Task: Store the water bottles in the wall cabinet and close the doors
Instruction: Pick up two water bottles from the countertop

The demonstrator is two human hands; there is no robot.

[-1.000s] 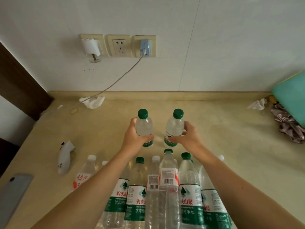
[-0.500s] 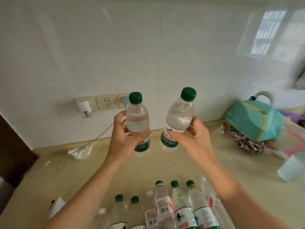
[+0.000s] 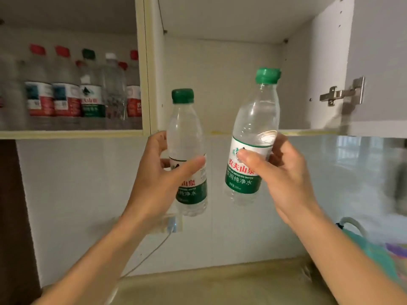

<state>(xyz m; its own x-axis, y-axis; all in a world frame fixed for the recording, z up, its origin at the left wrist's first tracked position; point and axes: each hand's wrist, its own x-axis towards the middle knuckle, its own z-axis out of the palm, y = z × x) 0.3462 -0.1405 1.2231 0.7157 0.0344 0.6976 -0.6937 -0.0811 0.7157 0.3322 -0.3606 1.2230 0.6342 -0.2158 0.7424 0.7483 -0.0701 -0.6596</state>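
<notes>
Overhead, two green-capped bottles (image 3: 187, 150) (image 3: 253, 137) before the open wall cabinet (image 3: 220, 84).

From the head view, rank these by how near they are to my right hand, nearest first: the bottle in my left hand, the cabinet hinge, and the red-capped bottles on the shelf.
1. Bottle in the left hand, just to the left.
2. Cabinet hinge, up and right on the open door.
3. Red-capped bottles, far left compartment.
</notes>
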